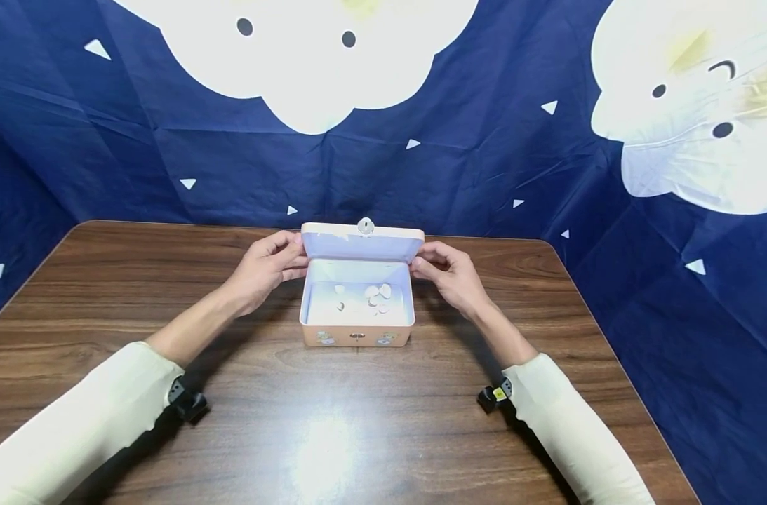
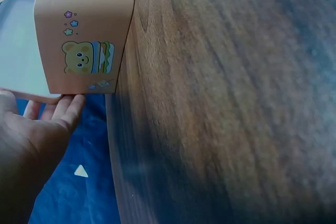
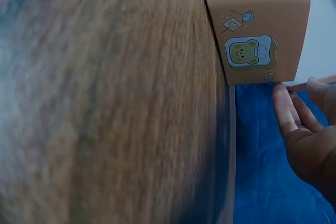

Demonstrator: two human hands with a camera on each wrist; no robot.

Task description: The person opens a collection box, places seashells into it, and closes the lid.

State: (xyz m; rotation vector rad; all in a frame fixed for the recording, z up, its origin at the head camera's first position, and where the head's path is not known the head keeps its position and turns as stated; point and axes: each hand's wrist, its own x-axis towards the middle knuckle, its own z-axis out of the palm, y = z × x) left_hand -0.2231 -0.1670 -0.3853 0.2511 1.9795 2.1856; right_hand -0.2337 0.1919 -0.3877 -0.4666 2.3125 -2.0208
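A peach-coloured tin box [image 1: 312, 335] stands on the table with its hinged lid [image 1: 363, 245] raised at the back. A round silver clasp [image 1: 366, 226] is on the lid's edge. Several small whitish pieces [image 1: 385, 290] lie inside on the pale floor, most of them to the right. My left hand [image 1: 263, 272] holds the lid's left side near the hinge, thumb at its edge and fingers at the back corner. On the opposite side, my right hand [image 1: 454, 279] pinches the lid's edge between thumb and fingers. Bear drawings [image 2: 81, 57] decorate the box's sides.
The brown wood-grain table [image 1: 244, 421] reaches its far edge just behind the box. Beyond it hangs a dark blue cloth [image 1: 244, 165] printed with white clouds and triangles. Both wrists carry black camera mounts [image 1: 189, 402].
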